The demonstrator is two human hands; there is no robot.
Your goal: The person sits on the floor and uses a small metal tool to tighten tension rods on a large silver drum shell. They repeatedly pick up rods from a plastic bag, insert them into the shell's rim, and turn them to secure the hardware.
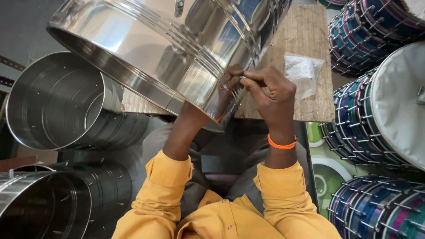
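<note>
Fingers of right hand (pixel 272 90) pinched together on something too small to make out, at the lower rim of a steel shell (pixel 177 48). Left hand (pixel 228 84) curled against the same spot, fingertips meeting those of the right, partly hidden behind the rim; grip not clear. Orange band (pixel 282 144) on the right wrist, yellow sleeves (pixel 168 186) pushed up both forearms.

Shell tilted, open mouth turned down and left, leaning over the near edge of a wooden board (pixel 305 40) and covering most of its left half. Clear plastic bag (pixel 305 71) with small white bits lying near the board's right edge, just beyond the right hand.

Left of the board, another bare shell (pixel 57 102) on its side, mouth toward the camera, small holes along its wall. Below it, at the lower left corner, a third shell (pixel 48 203), darker inside.

Right side crowded with finished drums (pixel 380 110), stacked on their sides, blue, green and purple bodies laced with metal rods, pale heads facing outward. Green patterned floor (pixel 325 172) showing between them.
</note>
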